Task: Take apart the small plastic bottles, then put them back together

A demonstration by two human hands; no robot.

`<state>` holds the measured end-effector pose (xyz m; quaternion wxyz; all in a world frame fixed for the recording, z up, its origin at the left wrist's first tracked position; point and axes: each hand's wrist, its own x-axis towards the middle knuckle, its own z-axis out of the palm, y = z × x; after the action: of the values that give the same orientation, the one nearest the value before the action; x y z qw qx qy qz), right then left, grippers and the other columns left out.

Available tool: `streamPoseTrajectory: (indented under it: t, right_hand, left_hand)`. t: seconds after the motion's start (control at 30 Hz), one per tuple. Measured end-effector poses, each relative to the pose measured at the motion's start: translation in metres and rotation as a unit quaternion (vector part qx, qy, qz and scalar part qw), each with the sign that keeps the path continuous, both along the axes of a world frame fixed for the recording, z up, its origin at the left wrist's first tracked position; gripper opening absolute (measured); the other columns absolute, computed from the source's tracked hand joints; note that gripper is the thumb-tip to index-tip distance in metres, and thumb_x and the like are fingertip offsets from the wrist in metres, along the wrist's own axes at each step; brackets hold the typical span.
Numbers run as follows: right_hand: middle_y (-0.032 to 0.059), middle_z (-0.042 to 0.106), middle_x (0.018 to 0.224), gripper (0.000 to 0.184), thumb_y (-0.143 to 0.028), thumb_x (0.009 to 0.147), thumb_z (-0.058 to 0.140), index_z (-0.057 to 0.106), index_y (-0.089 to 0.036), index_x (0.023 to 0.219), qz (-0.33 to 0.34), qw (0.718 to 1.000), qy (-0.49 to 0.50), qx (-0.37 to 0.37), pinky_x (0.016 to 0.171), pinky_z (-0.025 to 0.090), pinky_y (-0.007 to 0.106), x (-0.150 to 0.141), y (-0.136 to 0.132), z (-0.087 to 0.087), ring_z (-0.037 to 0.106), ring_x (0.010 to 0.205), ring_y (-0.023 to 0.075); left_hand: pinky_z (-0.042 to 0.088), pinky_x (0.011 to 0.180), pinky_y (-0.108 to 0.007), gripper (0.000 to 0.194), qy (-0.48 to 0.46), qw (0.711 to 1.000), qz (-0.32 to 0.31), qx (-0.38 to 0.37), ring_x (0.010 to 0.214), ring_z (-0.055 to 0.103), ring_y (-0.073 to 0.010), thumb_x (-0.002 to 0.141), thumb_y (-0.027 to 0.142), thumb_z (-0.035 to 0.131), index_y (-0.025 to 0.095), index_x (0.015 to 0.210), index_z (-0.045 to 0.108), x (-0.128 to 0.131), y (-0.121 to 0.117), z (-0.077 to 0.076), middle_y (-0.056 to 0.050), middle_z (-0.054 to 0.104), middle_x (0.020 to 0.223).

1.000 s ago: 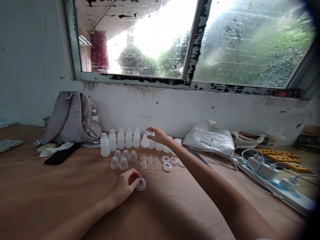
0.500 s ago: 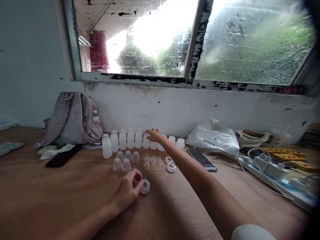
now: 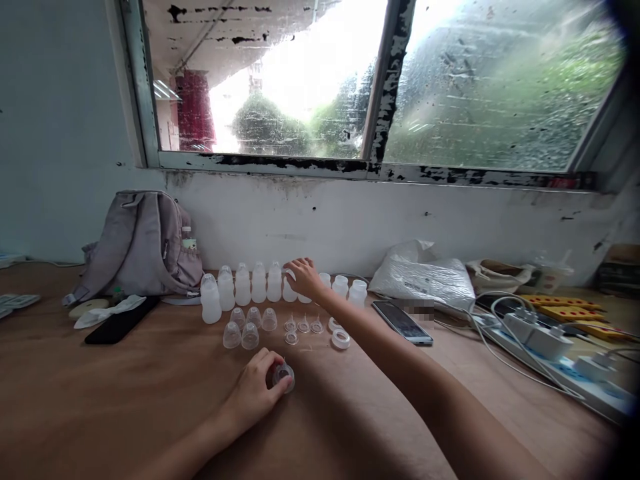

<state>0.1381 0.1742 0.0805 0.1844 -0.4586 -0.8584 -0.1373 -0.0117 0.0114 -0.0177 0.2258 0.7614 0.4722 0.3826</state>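
Observation:
My left hand [image 3: 260,387] is closed on a clear ring with a teat [image 3: 284,378] at the table's front middle, thumb and fingers pinching its rim. My right hand [image 3: 303,277] reaches to the back row, fingers curled round the top of a milky baby bottle [image 3: 289,291]; the hand hides part of its neck. Left of it stand several bottles with clear caps [image 3: 243,283]. To the right are open-necked bottles [image 3: 341,287]. In front lie several clear dome caps [image 3: 250,337], clear teats [image 3: 303,325] and white rings [image 3: 341,339].
A grey backpack [image 3: 145,247] leans on the wall at left, with a black phone [image 3: 120,323] before it. At right lie another phone [image 3: 403,322], a silvery plastic bag [image 3: 425,273] and a power strip [image 3: 590,380] with white chargers and cables.
My right hand has settled lower round the bottle top. My left hand has shifted its grip further over the ring, the thumb now lying across it. The view has moved slightly.

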Motion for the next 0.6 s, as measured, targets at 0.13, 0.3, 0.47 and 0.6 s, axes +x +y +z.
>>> streamPoseTrajectory:
  t: [0.13, 0.3, 0.47, 0.6]
  right_hand:
    - [0.0093, 0.059, 0.097, 0.025, -0.025, 0.086, 0.034, 0.054, -0.019, 0.1, 0.083, 0.996, 0.041, -0.006, 0.087, 0.028, 0.036, 0.017, -0.066, -0.025, 0.048, 0.095, 0.0219]
    - [0.0072, 0.055, 0.106, 0.039, -0.034, 0.078, 0.05, 0.044, -0.025, 0.115, 0.134, 0.968, 0.187, -0.103, 0.082, 0.034, 0.037, 0.057, -0.132, -0.076, 0.049, 0.095, 0.0239]
    - [0.0074, 0.057, 0.104, 0.045, -0.039, 0.073, 0.056, 0.044, -0.026, 0.115, 0.119, 0.949, 0.25, -0.152, 0.081, 0.037, 0.037, 0.081, -0.145, -0.099, 0.051, 0.092, 0.0243]
    - [0.0066, 0.059, 0.096, 0.037, -0.037, 0.073, 0.056, 0.049, -0.024, 0.107, 0.112, 0.953, 0.245, -0.139, 0.076, 0.039, 0.035, 0.088, -0.142, -0.101, 0.053, 0.086, 0.0224]
  left_hand:
    - [0.041, 0.064, -0.026, 0.022, -0.06, 0.998, -0.002, -0.036, 0.069, 0.053, -0.0158, 0.076, 0.036, 0.05, 0.018, 0.087, 0.055, 0.002, 0.005, -0.001, -0.003, 0.058, 0.079]
    - [0.044, 0.067, -0.025, 0.023, -0.116, 0.989, -0.052, -0.079, 0.073, 0.055, -0.0151, 0.075, 0.033, 0.052, 0.018, 0.092, 0.054, 0.013, 0.019, -0.002, -0.003, 0.061, 0.083]
    - [0.042, 0.059, -0.023, 0.018, -0.066, 0.994, -0.082, 0.003, 0.065, 0.053, -0.0135, 0.077, 0.029, 0.05, 0.018, 0.089, 0.057, 0.033, 0.025, 0.005, -0.003, 0.06, 0.077]
    - [0.04, 0.058, -0.023, 0.015, 0.004, 0.992, -0.095, 0.078, 0.062, 0.052, -0.0133, 0.078, 0.027, 0.048, 0.017, 0.083, 0.057, 0.045, 0.028, 0.005, -0.003, 0.059, 0.073]
